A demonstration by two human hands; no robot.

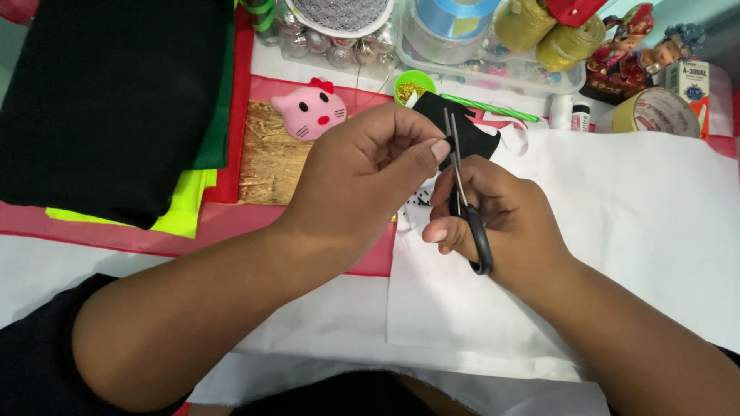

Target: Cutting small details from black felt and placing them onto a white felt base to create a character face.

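In the right hand [493,219], scissors [465,202] point away.

Tabletop [46,262], white, largely covered. Upper left of the frame: folded black cloth [108,92] over green and yellow sheets [181,212]. Centre left: red sheet [231,223] with gold foil sheet [270,158] on it; pink cat-face cushion [312,110] at the foil's upper edge. Right and lower half: white sheet [640,223]. Top edge: clear plastic tray [493,65] of ribbon spools, small green cup [414,85], green pen [501,108], tape roll [657,112], figurines [628,54].
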